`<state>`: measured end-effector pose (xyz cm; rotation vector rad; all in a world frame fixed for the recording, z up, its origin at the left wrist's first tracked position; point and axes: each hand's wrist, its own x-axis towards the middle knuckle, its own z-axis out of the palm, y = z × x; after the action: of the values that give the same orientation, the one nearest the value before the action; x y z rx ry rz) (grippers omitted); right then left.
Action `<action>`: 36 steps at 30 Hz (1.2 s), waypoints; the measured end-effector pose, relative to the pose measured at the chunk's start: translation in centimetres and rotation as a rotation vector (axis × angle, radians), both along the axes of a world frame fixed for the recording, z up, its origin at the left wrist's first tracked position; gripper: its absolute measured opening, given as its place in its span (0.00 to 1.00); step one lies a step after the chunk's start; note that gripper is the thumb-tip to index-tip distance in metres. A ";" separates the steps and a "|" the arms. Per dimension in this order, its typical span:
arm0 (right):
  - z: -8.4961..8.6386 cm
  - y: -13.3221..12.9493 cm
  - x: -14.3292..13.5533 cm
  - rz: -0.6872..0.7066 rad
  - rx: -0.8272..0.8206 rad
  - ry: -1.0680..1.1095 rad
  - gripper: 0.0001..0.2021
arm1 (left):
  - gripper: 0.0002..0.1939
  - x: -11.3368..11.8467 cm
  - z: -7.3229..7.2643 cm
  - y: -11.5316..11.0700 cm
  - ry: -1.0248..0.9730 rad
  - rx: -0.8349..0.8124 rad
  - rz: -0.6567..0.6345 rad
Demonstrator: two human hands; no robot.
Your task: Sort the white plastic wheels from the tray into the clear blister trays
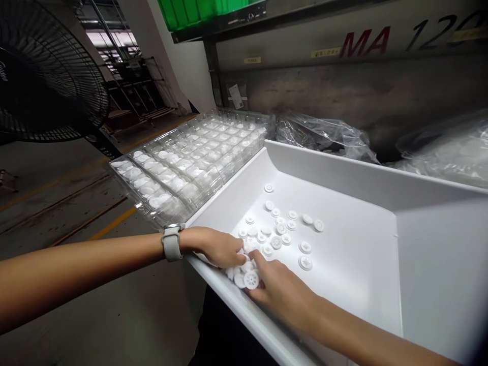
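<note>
Forearms [354, 333], two, bare; the left one bears a wristwatch [173, 244] with a pale grey strap.
Dark clothing [224, 330], partly seen below the near rim of the bin.
Right hand [285, 290], inside the bin: fingers and thumb bent about a clump of discs, one spoked piece between them; cannot tell whether it is pinched or merely touched.
Left hand [217, 247], beside the right: fingers curled down onto the same clump, tips partly hidden; grip cannot be told.
White discs [276, 242], small, round, several spoked: heaped at the hands in the bin's near left corner, others scattered singly across its floor.
Bin [354, 290], white, smooth, high-walled.
Trays [211, 185], clear, compartmented, just beyond the bin's left wall; white pieces in the compartments.
Clear plastic bags [324, 133], crumpled, behind the bin.
Fan [41, 86], black, caged, at far left.
Machine panel [305, 89], grey, lettered "MA" in red.
Crate [202, 11], green, on a dark ledge above.
Pillar [171, 66], pale; dark racks [133, 84] beside it.
</note>
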<state>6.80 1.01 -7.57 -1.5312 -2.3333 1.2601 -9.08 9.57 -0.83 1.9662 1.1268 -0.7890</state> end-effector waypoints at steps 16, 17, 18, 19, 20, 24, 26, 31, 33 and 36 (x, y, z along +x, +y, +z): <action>0.2 3.2 -1.8 -0.259 0.067 0.218 0.14 | 0.20 -1.2 -1.9 0.2 -0.558 -0.599 0.800; 0.7 3.6 -1.5 -0.247 0.083 0.204 0.14 | 0.20 -1.1 -1.8 0.2 -0.609 -0.596 0.862; 1.3 3.9 -1.1 -0.231 0.100 0.187 0.14 | 0.19 -0.9 -1.7 0.1 -0.663 -0.595 0.924; 1.9 4.2 -0.7 -0.215 0.120 0.166 0.14 | 0.18 -0.7 -1.6 -0.1 -0.721 -0.598 0.985; 2.6 4.5 -0.3 -0.198 0.143 0.141 0.14 | 0.17 -0.3 -1.5 -0.3 -0.784 -0.602 1.046; 6.0 5.4 0.9 -0.117 0.258 -0.018 0.15 | 0.15 1.6 -0.7 -1.7 -1.069 -0.648 1.278; 7.9 5.5 1.3 -0.073 0.320 -0.117 0.15 | 0.14 2.7 -0.1 -2.5 -1.200 -0.674 1.395; 12.2 4.5 1.4 0.002 0.424 -0.262 0.13 | 0.14 4.7 1.6 -4.8 -1.431 -0.733 1.654; 13.0 3.7 1.4 0.017 0.446 -0.245 0.13 | 0.14 5.3 2.2 -5.9 -1.494 -0.752 1.730; 13.2 2.5 1.6 0.026 0.438 -0.155 0.15 | 0.14 5.9 2.6 -7.2 -1.553 -0.802 1.816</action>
<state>8.42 3.55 5.61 -1.4911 -2.5064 0.5875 -3.19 2.42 1.75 0.0061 0.7526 1.0057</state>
